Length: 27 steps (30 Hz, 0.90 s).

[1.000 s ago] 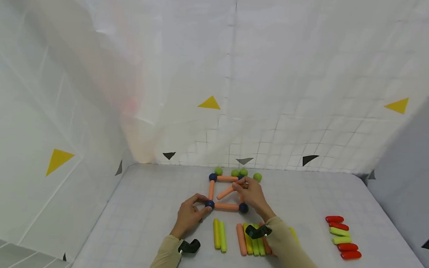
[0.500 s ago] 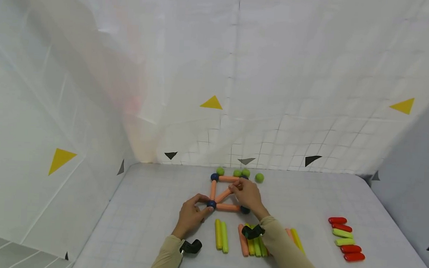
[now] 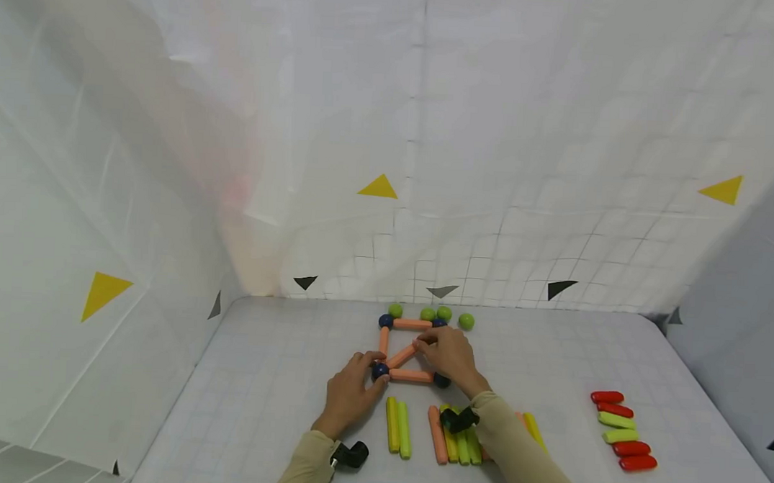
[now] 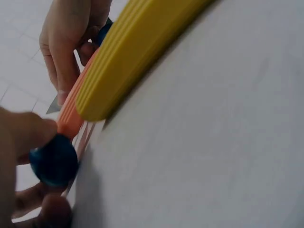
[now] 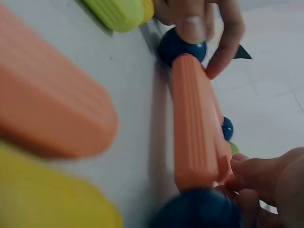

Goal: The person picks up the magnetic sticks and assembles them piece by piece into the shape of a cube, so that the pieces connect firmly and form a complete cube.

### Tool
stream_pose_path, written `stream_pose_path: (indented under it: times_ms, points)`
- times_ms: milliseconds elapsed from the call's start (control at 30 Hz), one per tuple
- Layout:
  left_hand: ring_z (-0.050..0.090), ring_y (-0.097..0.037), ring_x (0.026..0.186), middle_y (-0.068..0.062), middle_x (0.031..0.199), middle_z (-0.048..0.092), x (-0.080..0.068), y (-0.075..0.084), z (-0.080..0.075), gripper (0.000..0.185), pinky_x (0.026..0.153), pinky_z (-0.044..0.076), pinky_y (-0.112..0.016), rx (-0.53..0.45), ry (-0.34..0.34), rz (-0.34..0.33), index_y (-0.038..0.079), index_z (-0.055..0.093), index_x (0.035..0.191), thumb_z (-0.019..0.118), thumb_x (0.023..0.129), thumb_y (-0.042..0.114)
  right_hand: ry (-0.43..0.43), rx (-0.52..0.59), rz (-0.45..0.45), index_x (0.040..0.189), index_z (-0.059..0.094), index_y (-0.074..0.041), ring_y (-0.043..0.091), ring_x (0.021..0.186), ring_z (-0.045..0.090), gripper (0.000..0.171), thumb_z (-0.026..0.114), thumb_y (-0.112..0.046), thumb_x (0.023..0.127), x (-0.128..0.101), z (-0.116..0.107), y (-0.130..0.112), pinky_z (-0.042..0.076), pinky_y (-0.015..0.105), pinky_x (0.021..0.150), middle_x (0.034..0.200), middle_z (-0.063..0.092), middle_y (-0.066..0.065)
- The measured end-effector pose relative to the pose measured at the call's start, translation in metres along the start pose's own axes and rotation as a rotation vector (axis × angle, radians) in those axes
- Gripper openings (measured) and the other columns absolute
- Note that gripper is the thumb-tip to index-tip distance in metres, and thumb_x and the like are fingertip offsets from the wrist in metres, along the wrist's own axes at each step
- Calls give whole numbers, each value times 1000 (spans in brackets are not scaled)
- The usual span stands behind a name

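An orange-pink stick frame with dark blue balls at its corners lies near the table's far side. My left hand holds the near-left blue ball between thumb and fingers. With its fingertips my right hand pinches a diagonal orange stick by its upper end; the lower end meets that same ball. The right wrist view shows the left fingers over the ball and the frame's near stick running between two balls. The far-right ball is partly hidden behind the right hand.
Several green balls sit behind the frame. Yellow and lime sticks lie in front, and more sticks lie partly under the right forearm. Short red and lime pieces form a column at the right. A white wall stands behind.
My right hand has swung the diagonal stick down and left, so its lower end now meets the near-left ball. The left fingers have shifted slightly around that ball.
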<state>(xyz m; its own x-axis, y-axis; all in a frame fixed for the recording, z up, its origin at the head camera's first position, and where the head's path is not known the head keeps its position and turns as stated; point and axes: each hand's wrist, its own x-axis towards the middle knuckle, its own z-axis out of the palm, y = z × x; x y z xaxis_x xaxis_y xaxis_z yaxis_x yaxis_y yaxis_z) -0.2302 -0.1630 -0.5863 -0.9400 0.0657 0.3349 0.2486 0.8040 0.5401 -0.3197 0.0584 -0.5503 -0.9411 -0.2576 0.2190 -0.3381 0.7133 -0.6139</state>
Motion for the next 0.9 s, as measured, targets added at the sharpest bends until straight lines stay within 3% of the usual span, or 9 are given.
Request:
stream_pose_path:
  times_ms: [133,267,400,567,700,900]
  points:
    - [42,-5,64,-1,108,66,0,3,2,35,53,34,-23,42,-5,8,26,68,134,74,100,34,-18,19,-18,108,84,-15,16,82,70,18,80,-28,97,-7,-18,7,56,35,68,104,81,3]
    - [42,-4,64,0,107,65,-1,3,2,33,53,33,-23,49,13,22,27,71,132,75,100,34,-42,16,-53,108,83,-14,10,71,66,17,79,-27,98,-15,-52,23,53,31,62,102,81,4]
    - [45,-4,66,1,110,66,-2,3,1,34,55,34,-23,50,-2,15,29,71,132,75,100,35,-85,-69,-41,108,82,-11,13,74,68,16,79,-23,97,-23,-94,48,55,31,64,101,81,6]
    - [46,-5,68,2,112,67,-1,3,2,34,57,34,-24,48,-14,-18,32,71,133,76,99,36,-163,-169,36,116,78,-5,24,90,71,21,76,-15,98,-36,-152,91,59,39,71,108,79,11]
    - [45,-5,68,2,112,67,-2,2,3,35,56,33,-23,38,-10,-26,33,71,133,76,99,36,-216,-244,66,121,74,2,39,101,70,28,76,-4,94,-52,-196,128,61,53,83,116,75,22]
    - [41,-4,64,3,110,67,-1,1,2,35,54,30,-23,33,-3,-19,33,72,132,77,98,36,-324,-293,198,123,72,3,54,110,61,33,75,1,90,-80,-232,175,58,63,88,123,67,34]
